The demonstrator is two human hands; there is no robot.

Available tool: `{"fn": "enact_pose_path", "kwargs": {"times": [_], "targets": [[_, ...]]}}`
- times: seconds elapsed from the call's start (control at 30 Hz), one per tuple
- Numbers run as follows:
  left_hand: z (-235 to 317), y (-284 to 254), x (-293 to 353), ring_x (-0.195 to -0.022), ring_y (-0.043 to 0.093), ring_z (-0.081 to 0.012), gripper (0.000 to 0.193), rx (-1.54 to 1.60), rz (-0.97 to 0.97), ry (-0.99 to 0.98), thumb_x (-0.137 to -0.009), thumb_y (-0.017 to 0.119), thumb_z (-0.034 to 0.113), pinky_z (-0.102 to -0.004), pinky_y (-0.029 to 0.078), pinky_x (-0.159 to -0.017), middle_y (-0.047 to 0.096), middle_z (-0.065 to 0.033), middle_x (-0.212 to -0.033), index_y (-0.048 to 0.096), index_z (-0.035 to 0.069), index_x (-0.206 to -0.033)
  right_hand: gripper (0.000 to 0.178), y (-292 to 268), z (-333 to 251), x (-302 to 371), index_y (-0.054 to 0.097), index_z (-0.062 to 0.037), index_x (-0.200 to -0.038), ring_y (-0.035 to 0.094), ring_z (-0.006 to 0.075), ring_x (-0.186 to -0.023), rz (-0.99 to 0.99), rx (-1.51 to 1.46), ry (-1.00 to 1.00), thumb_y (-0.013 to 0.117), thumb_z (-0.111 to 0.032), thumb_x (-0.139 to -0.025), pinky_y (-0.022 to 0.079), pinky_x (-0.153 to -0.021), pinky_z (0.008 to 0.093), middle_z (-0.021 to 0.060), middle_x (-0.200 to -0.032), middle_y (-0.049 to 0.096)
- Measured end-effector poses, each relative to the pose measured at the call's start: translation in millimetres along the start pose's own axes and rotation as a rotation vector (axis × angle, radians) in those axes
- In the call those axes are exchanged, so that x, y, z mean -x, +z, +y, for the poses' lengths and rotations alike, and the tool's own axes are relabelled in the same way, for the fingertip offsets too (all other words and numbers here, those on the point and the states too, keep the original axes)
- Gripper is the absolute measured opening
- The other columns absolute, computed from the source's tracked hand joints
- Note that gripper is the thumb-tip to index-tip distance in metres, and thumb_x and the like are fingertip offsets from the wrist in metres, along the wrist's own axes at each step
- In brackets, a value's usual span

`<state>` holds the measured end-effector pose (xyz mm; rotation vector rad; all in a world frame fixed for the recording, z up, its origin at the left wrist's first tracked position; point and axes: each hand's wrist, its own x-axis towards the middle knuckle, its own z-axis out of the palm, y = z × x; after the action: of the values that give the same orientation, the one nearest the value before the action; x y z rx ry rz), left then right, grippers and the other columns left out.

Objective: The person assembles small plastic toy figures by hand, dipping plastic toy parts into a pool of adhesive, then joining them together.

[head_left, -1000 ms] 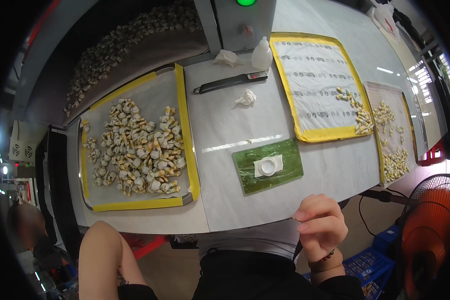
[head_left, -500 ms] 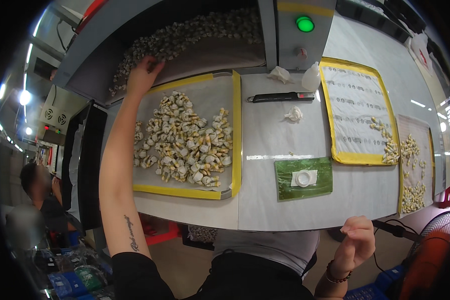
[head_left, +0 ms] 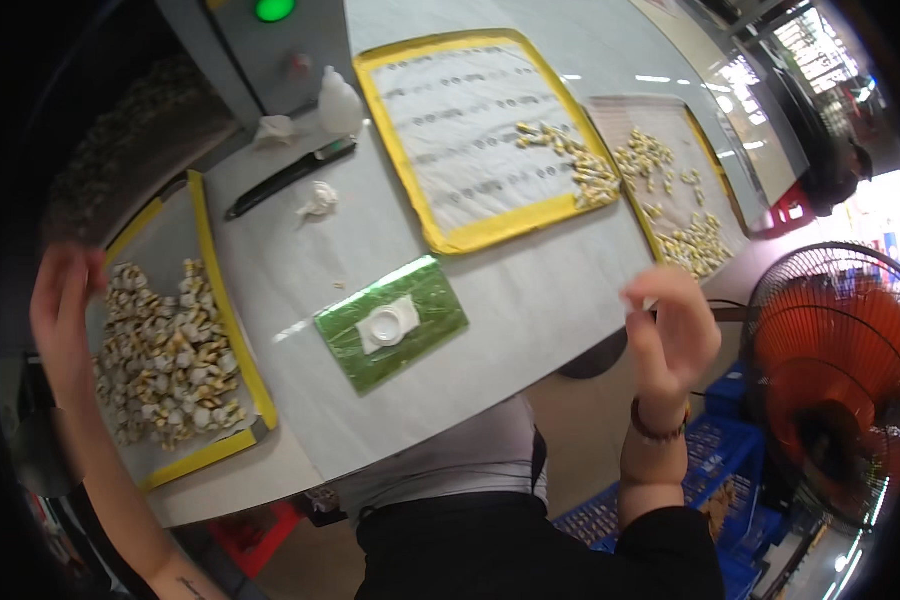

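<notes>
My left hand (head_left: 62, 305), smeared by motion, is over the far left corner of a yellow-rimmed tray (head_left: 232, 330). Whether its fingers hold anything is unclear. Heaped in that tray are small white-capped pieces with yellowish stems (head_left: 175, 350). My right hand (head_left: 678, 325) hovers beside the table's front edge, fingers curled and thumb apart, with nothing visible in the gap. Between the hands lies a green pad (head_left: 435, 300) bearing a white square and a small white round dish (head_left: 387, 325).
A black utility knife (head_left: 285, 182), crumpled tissue (head_left: 319, 200) and a white squeeze bottle (head_left: 339, 103) lie beyond the pad. A yellow-edged sheet tray (head_left: 475, 130) and another tray (head_left: 685, 205) hold small yellow-white pieces. An orange-bladed fan (head_left: 835, 370) stands at right. Blue crates (head_left: 715, 450) are below.
The view has swung to the right. My left hand has drawn back from the dark bin of small pieces toward the tray's corner. My right hand has risen, its fingers now more apart.
</notes>
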<state>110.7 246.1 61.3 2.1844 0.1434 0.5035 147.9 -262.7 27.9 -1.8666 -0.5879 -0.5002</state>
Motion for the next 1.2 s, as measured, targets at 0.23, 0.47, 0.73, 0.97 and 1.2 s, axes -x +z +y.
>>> {"fn": "enact_pose_path", "kwargs": {"times": [0.23,0.47,0.73,0.97,1.2], "targets": [[143.1,81.7,119.0,-0.054,0.061,-0.0145,0.006,0.638,-1.074,0.060,-0.069,0.072,0.006,-0.0216,0.044,-0.047,0.068,-0.0115,-0.077,0.072,0.002,-0.074,0.015,11.8,46.5,-92.6,0.064,-0.0035,-0.090,0.057,0.0256,-0.085,-0.343,0.559,-0.223,0.060,-0.001,-0.076,0.046,-0.075,0.0344,0.0083,-0.088,0.064],[119.9,134.8,160.8,-0.097,0.059,-0.0175,0.029,1.166,-0.984,-0.493,-0.083,0.059,-0.003,-0.0272,0.050,-0.080,0.060,-0.0175,-0.111,0.060,-0.004,-0.111,0.016,46.5,86.2,-119.8,0.064,-0.0040,-0.093,0.056,0.0234,-0.089,-0.626,0.907,-0.462,0.063,-0.003,-0.077,0.046,-0.076,0.0340,0.0080,-0.089,0.062],[107.2,169.1,187.9,-0.080,0.063,-0.0156,0.043,1.767,-0.608,-0.660,-0.084,0.061,0.005,-0.0247,0.052,-0.072,0.062,-0.0218,-0.104,0.045,-0.005,-0.123,0.008,64.9,10.6,-73.3,0.051,-0.0030,-0.084,0.045,0.0074,-0.054,-0.533,0.046,0.021,0.054,0.001,-0.078,0.038,-0.055,0.0211,0.0003,-0.062,0.051],[110.0,171.9,188.0,-0.068,0.065,-0.0208,0.037,1.772,-0.576,-0.774,-0.078,0.073,0.023,-0.0261,0.053,-0.057,0.062,-0.0279,-0.097,0.053,0.001,-0.101,0.007,81.2,-28.3,-14.6,0.049,0.0039,-0.088,0.058,0.0099,-0.063,-0.595,-0.611,0.476,0.049,0.004,-0.081,0.045,-0.056,0.0203,0.0088,-0.077,0.059],[110.2,169.6,187.8,-0.066,0.062,-0.0185,0.037,1.749,-0.506,-0.773,-0.077,0.072,0.028,-0.0254,0.052,-0.057,0.063,-0.0200,-0.087,0.053,0.005,-0.099,0.016,91.9,-30.6,-17.7,0.051,0.0033,-0.098,0.061,0.0101,-0.075,-0.603,-0.229,0.404,0.054,0.001,-0.083,0.048,-0.059,0.0194,0.0062,-0.081,0.062]]}}
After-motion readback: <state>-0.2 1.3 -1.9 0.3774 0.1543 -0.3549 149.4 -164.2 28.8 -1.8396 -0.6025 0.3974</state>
